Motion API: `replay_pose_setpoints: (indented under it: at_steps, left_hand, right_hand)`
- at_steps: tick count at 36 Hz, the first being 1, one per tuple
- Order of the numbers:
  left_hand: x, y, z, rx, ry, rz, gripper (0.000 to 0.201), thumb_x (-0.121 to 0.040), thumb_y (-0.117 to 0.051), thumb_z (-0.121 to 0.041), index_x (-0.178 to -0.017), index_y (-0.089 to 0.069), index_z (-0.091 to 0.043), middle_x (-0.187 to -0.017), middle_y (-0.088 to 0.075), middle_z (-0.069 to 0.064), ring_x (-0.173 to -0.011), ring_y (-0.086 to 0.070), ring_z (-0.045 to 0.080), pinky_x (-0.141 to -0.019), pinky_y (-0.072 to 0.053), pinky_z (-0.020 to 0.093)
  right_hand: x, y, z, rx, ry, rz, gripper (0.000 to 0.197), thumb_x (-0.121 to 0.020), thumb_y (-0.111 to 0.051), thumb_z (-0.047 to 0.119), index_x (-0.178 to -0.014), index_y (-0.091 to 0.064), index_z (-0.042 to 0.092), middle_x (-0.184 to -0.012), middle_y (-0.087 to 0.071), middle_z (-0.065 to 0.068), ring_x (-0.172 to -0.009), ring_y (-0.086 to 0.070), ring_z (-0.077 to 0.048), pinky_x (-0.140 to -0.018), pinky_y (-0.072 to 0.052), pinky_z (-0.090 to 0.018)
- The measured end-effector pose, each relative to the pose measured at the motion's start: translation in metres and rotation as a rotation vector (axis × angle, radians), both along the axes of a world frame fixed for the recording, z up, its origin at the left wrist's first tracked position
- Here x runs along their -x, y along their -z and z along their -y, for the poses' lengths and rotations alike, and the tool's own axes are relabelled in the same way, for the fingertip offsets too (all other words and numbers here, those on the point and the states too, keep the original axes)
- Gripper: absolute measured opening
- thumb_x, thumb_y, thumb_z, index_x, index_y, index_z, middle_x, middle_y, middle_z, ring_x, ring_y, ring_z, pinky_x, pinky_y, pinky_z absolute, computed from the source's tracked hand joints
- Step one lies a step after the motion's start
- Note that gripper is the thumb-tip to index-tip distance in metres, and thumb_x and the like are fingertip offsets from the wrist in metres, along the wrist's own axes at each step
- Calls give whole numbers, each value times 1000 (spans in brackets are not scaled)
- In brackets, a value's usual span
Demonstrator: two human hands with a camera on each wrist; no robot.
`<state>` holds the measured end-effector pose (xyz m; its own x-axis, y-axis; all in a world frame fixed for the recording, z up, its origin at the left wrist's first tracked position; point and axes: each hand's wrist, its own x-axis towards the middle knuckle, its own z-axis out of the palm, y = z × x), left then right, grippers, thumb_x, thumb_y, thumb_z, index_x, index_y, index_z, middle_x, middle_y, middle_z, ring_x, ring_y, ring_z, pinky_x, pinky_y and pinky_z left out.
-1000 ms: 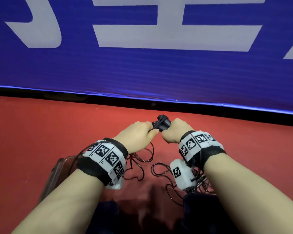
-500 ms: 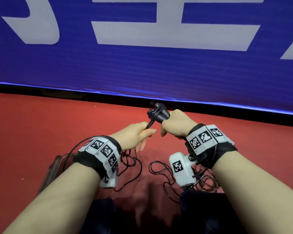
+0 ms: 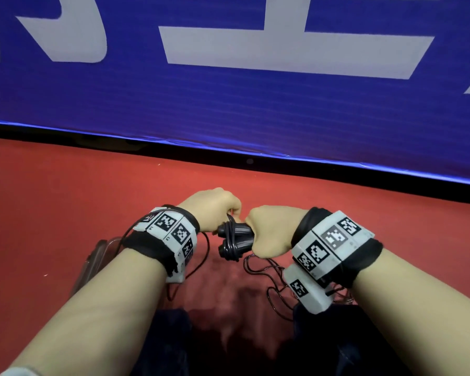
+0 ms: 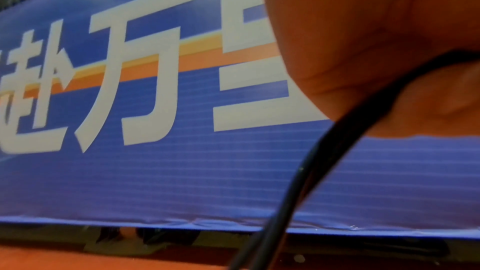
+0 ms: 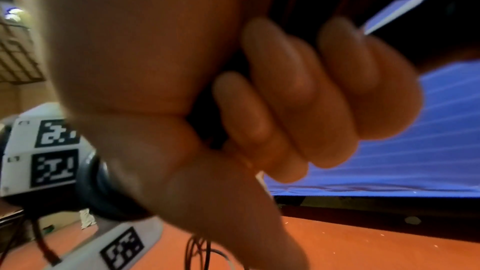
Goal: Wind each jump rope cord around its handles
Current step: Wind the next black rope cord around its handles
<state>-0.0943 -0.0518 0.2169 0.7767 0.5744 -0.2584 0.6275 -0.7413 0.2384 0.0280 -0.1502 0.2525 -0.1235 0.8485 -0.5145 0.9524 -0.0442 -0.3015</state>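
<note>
Two black jump rope handles [image 3: 235,238] lie side by side in my right hand [image 3: 272,230], whose fingers [image 5: 298,98] curl tight around them. A few turns of thin black cord [image 3: 229,234] cross the handles near their left ends. My left hand [image 3: 215,210] is just left of the handles and pinches the cord [image 4: 324,151], which runs down from between its fingers. Loose cord [image 3: 258,267] lies in loops on the red floor [image 3: 65,199] below my right hand. The far ends of the handles are hidden in my fist.
A blue banner [image 3: 228,109] with large white characters stands upright along the floor's far edge, with a dark gap under it. A clear plastic container [image 3: 98,256] sits on the floor under my left forearm. My dark trouser legs [image 3: 168,343] fill the bottom of the head view.
My right hand has turned the handles from pointing up and away to lying level, ends toward the left. My left hand has risen and moved over the handles with the cord.
</note>
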Motion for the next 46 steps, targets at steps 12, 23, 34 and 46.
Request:
replay_pose_setpoints:
  at_steps: [12, 23, 34, 46]
  left_hand:
    - [-6, -22, 12, -331, -9, 102, 17, -88, -54, -25, -75, -49, -17, -61, -37, -6, -73, -49, 28, -62, -30, 30]
    - [-25, -5, 36, 94, -74, 361, 41, -104, -27, -38, -98, -55, -8, -81, -59, 7, -77, -55, 32, -72, -44, 41]
    - [-28, 10, 32, 230, -105, 288, 32, -104, -31, -34, -90, -44, -8, -77, -54, -3, -74, -53, 19, -76, -42, 34]
    - [-9, 9, 16, 387, -25, 146, 9, -84, -52, -2, -85, -61, -6, -82, -64, 12, -72, -59, 26, -73, -54, 44]
  right_hand:
    - [-17, 27, -6, -98, 248, 282, 13, -82, -60, 25, -88, -53, 17, -75, -53, 0, -73, -54, -24, -67, -43, -29]
    - [-48, 30, -26, -212, 669, 13, 10, -80, -57, 24, -75, -52, 17, -73, -57, 0, -63, -55, -19, -60, -41, -25]
    - [-63, 2, -24, -263, 717, -169, 18, -65, -63, 2, -52, -53, 11, -29, -39, 4, -37, -40, -19, -43, -32, -19]
    - [-15, -11, 2, 65, 163, -215, 29, -64, -64, -10, -57, -46, 11, -55, -43, -1, -52, -41, -17, -50, -32, -22]
